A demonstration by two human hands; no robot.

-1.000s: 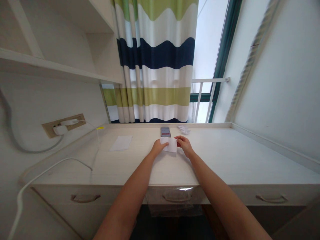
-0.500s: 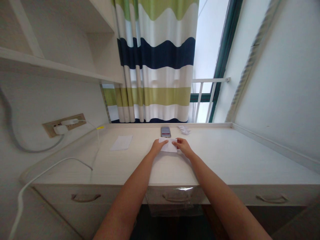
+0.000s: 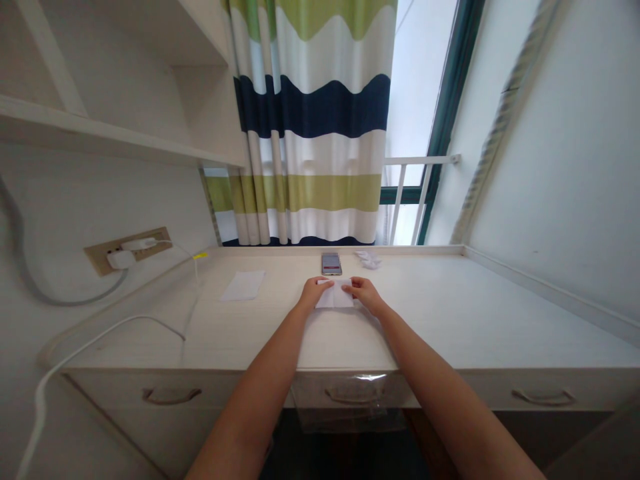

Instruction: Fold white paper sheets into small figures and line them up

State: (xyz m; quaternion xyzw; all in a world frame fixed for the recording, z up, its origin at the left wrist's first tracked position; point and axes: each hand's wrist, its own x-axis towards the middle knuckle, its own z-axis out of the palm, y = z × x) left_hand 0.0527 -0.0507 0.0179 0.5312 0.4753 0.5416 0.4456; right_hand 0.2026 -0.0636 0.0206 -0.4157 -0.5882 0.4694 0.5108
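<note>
A small white sheet of paper (image 3: 335, 297) with a crease down its middle is held between my hands above the desk. My left hand (image 3: 314, 292) pinches its left edge, thumb on top and fingers behind. On the right edge, my right hand (image 3: 365, 293) grips it the same way, the thumb pointing inward. Just beyond the paper lies a phone (image 3: 331, 264) with its screen lit. A folded white paper piece (image 3: 369, 260) rests to the right of the phone. Off to the left, more white paper (image 3: 243, 285) lies flat on the desk.
The white desk (image 3: 475, 313) has a raised back edge and drawers below. At left, white plugs sit in a wall socket (image 3: 163, 235), and a white cable (image 3: 120, 323) loops onto the desktop. A shelf (image 3: 125, 143) overhangs the left side. A striped curtain (image 3: 330, 153) hangs behind.
The paper in my hands has tipped slightly and its lower edge sits a little lower and further left. Both hands keep their pinch, with the thumbs shifted slightly.
</note>
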